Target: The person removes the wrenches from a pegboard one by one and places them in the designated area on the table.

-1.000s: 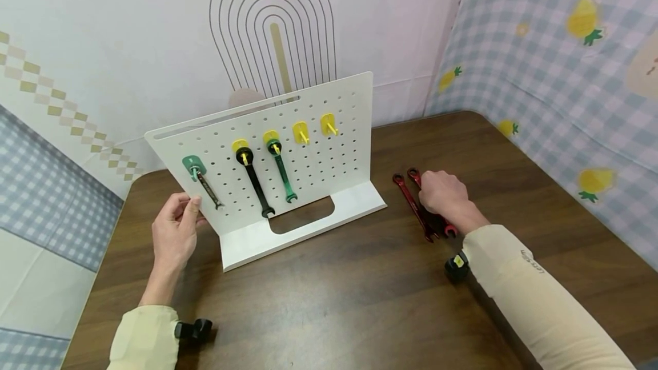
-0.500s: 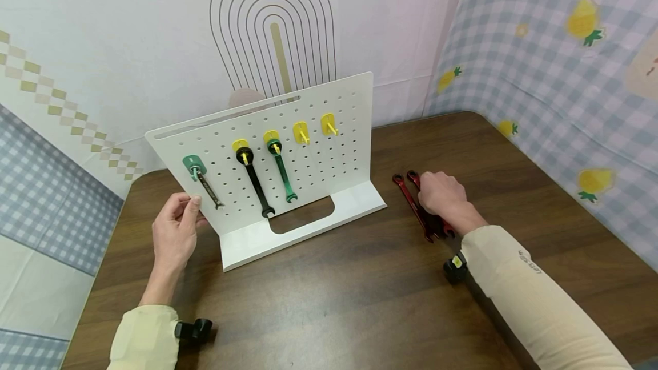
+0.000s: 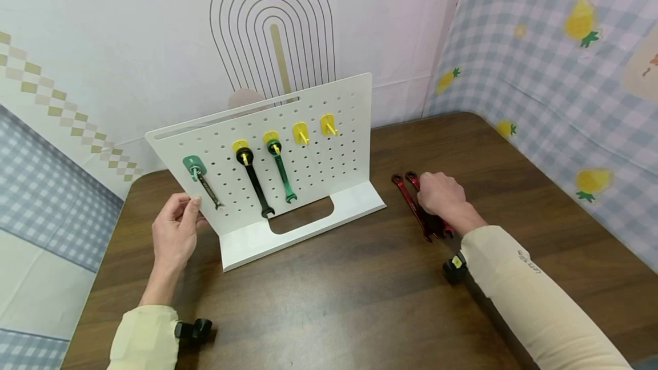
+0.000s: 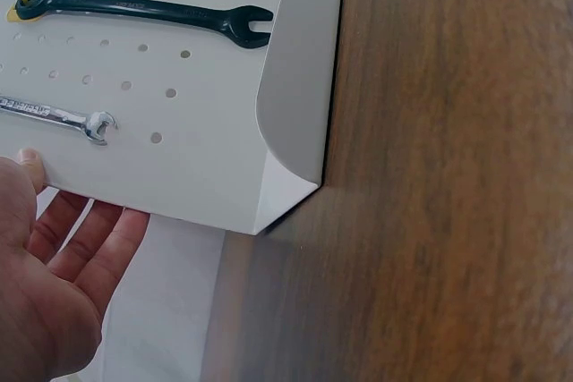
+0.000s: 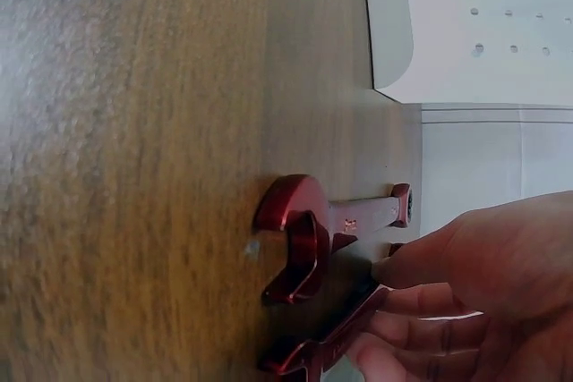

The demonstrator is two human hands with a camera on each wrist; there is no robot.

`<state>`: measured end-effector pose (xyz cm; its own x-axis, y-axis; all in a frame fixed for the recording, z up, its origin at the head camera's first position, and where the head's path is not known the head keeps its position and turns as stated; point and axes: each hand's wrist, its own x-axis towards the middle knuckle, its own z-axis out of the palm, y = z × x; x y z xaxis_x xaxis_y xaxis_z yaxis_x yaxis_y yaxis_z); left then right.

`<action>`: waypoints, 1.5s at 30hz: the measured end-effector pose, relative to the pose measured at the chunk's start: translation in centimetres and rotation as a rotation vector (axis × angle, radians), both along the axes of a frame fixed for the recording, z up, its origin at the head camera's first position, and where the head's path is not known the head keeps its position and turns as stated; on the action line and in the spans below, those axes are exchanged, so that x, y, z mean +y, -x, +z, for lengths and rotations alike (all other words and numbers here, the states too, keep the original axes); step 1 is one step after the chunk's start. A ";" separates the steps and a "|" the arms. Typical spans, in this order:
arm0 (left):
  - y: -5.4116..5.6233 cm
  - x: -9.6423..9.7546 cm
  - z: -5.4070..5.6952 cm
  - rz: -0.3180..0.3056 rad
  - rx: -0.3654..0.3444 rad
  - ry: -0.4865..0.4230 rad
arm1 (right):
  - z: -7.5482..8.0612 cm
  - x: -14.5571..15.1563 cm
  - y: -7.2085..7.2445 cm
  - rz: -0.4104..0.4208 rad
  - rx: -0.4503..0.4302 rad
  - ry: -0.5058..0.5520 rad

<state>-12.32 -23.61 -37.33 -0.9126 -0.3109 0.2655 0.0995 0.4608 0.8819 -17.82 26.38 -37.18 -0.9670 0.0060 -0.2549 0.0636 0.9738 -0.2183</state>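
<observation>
My left hand pinches the left edge of a white pegboard, its thumb on the front and its fingers behind. My right hand grips a red ratcheting combination wrench between thumb and fingers, low over the table. Its ring end shows ahead of the hand, its handle partly hidden. Just left of it lies another red wrench. On the board hang a small silver wrench, a black wrench and a green wrench, ring ends up.
Two yellow hooks on the board's right half carry nothing. The silver wrench hangs from a green hook. The board's foot stands on a brown wooden table. Printed cloth encloses the back and sides.
My right hand and the red wrench in it have shifted very slightly toward me and to the left. The left hand and the pegboard keep their place.
</observation>
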 end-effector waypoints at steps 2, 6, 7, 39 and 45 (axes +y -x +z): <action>0.0 0.0 0.0 0.003 -0.004 0.004 | 0.1 0.0 0.0 0.000 -0.001 0.000; 0.0 0.0 0.1 0.004 -0.005 0.015 | 1.0 -0.2 -0.1 -0.006 0.035 0.002; 0.0 0.0 0.1 0.003 -0.004 0.018 | 1.2 -0.3 -0.1 -0.008 0.054 0.002; -0.1 0.0 -0.1 0.009 0.006 0.000 | 2.9 -19.1 -1.8 0.345 0.615 0.297; -0.1 0.0 0.0 0.006 0.012 0.005 | 3.5 -20.8 -1.8 0.358 0.650 0.323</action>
